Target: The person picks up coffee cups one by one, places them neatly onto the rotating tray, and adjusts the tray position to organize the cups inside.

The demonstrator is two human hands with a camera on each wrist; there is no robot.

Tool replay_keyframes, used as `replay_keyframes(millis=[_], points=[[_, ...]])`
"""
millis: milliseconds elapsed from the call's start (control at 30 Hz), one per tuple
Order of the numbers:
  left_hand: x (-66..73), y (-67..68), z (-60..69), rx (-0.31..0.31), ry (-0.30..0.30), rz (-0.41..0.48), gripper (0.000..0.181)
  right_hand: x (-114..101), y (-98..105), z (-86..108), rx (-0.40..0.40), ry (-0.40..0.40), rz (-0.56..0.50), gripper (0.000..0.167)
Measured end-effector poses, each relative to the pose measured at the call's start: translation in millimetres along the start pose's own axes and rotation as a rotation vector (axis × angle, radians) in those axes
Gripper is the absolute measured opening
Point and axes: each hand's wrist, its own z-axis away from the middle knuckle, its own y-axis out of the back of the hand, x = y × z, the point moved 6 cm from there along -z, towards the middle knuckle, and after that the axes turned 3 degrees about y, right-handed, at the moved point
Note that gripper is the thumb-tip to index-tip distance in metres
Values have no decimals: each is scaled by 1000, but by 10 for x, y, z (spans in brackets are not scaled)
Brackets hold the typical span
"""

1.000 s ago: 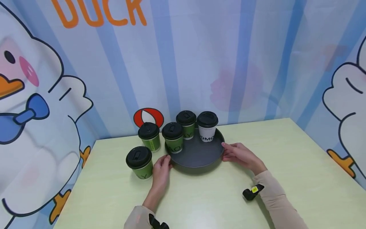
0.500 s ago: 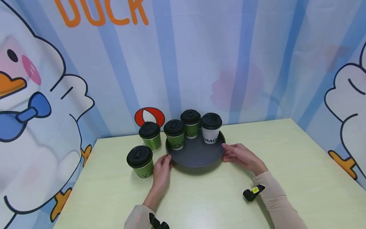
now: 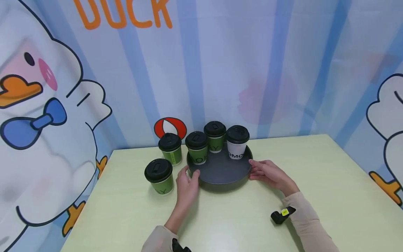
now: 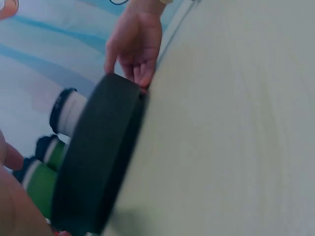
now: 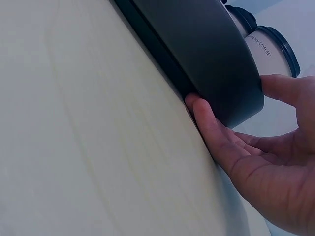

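Observation:
In the head view the dark round tray [image 3: 221,171] holds two green cups [image 3: 199,154] [image 3: 216,143] and a white cup [image 3: 237,149], all with black lids. My left hand [image 3: 186,190] grips the tray's left front edge, thumb by the rim and fingers spread to the left side. On the opposite side my right hand [image 3: 272,176] pinches the edge; the right wrist view shows that hand [image 5: 275,162] with fingertips under the tray [image 5: 211,54] and the thumb against its side. The left wrist view has the tray [image 4: 98,152] side-on, with part of my left hand [image 4: 19,206].
Two more green cups [image 3: 163,186] [image 3: 173,156] with black lids stand on the pale table [image 3: 233,224], left of the tray. A cartoon-printed curtain [image 3: 220,70] hangs behind the table.
The tray has turned slightly clockwise, its white cup shifting right and nearer, its front green cup farther back. My left thumb and fingers have spread apart at the edge. The head view has shifted slightly.

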Motion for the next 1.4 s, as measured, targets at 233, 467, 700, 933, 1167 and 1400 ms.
replay_keyframes(millis=[233,467,700,933,1167,1400], points=[[524,209,162,5,-326,32,52,24,46,36,4,-2,-3,61],[728,697,-1,187,-649,-322,67,24,55,27,15,1,5,55],[300,982,-312,208,-394,-597,95,19,35,32,1,-2,8,57],[136,968,-383,199,-273,-534,90,28,40,14,20,-5,10,57],[95,943,-379,288,-350,-371,76,5,20,6,11,7,4,55],[45,927,-386,319,-387,-249,74,2,-2,4,9,8,1,57]])
